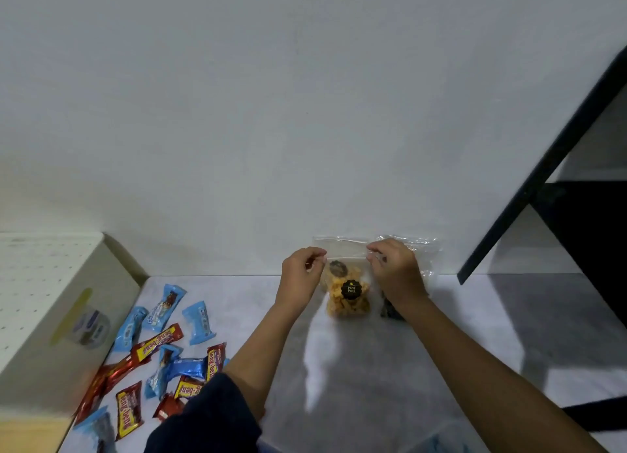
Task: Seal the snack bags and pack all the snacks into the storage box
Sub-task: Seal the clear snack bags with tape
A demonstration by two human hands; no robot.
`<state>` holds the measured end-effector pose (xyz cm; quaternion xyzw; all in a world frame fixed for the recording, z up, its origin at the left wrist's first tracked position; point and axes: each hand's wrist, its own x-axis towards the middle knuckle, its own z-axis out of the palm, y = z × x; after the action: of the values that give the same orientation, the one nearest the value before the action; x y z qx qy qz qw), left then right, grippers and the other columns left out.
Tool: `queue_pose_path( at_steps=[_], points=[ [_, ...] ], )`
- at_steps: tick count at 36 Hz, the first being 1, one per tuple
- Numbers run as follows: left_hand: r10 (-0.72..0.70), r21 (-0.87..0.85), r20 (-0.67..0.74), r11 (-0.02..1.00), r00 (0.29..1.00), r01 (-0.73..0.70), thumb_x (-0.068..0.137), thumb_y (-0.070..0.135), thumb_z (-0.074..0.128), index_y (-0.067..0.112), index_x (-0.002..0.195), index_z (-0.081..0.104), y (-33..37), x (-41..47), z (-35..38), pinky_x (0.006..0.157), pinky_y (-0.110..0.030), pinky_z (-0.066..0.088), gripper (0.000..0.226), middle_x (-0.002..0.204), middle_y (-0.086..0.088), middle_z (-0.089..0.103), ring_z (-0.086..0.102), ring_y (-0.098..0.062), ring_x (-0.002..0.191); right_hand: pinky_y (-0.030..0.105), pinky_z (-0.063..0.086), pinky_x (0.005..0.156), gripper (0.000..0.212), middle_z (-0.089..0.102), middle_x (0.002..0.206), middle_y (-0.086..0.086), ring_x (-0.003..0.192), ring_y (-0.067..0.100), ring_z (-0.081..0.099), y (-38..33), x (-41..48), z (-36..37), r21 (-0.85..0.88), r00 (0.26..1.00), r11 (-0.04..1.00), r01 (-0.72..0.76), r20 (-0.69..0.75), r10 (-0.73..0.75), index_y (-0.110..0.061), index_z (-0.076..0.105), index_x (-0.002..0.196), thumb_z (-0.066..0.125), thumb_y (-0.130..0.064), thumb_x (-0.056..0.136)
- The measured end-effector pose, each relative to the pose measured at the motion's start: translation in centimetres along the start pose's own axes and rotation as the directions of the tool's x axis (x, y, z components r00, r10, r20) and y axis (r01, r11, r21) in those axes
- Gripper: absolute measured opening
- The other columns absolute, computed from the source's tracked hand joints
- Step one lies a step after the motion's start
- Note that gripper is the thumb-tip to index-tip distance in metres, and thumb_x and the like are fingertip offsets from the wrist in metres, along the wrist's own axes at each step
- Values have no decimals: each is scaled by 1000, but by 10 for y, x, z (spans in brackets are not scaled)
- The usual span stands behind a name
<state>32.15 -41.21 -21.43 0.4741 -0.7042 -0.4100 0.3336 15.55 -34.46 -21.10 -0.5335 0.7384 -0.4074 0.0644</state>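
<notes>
A clear zip bag of orange-yellow snacks (346,301) with a round black label stands upright against the wall. My left hand (300,271) pinches its top strip at the left end, and my right hand (395,269) pinches the same strip at the right end. A second clear bag with dark snacks (422,249) stands just behind my right hand, mostly hidden by it. Several blue and red wrapped snack bars (163,347) lie scattered on the grey surface at the lower left. No storage box can be clearly made out.
A white perforated unit (44,283) with a yellow-green strip and a tape roll on its side stands at the far left. A black frame (549,167) slants down at the right. The white wall rises right behind the bags.
</notes>
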Motion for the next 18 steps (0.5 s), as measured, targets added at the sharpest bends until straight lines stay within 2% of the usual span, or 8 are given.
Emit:
queue_pose_path(
  at_steps=[3,7,10,14,18],
  points=[
    [4,35,18,999,1000,-5,87,12,60,11,100,67,7,-2,-6,81,-16,45,14,101,-3,66,60,-13,91,36,49,87,20,68,98,14,99,30,60,-9,1,-9,5,997,998,-69,40,69,-2,70,96,60,2,79],
    [28,92,36,995,999,-32,87,11,59,12,101,66,18,-10,-21,84,-18,40,16,106,-2,64,56,-10,95,37,49,88,21,67,103,12,101,27,59,-28,-5,-26,-3,994,996,-93,57,93,-4,69,102,58,-2,84],
    [38,162,38,986,999,-44,88,13,58,13,105,64,26,-17,-41,84,-17,37,18,110,1,62,52,-7,97,37,49,89,21,66,108,5,104,21,58,-47,-12,-37,-22,992,995,-100,72,101,-10,68,106,57,-10,89],
    [50,296,21,954,999,-54,90,20,55,15,113,60,31,-23,-79,97,-25,38,24,120,1,59,50,-15,115,30,43,90,23,63,116,0,112,18,53,-77,-18,-39,-105,982,991,-81,162,97,-15,66,111,53,-18,91],
    [57,461,11,886,998,-55,91,29,53,15,122,55,26,-36,-127,101,-31,35,34,130,-1,53,44,-19,123,30,37,101,29,59,127,-2,122,19,46,-110,-28,-28,-221,961,975,-5,267,66,-19,61,118,52,-24,92]
  ],
)
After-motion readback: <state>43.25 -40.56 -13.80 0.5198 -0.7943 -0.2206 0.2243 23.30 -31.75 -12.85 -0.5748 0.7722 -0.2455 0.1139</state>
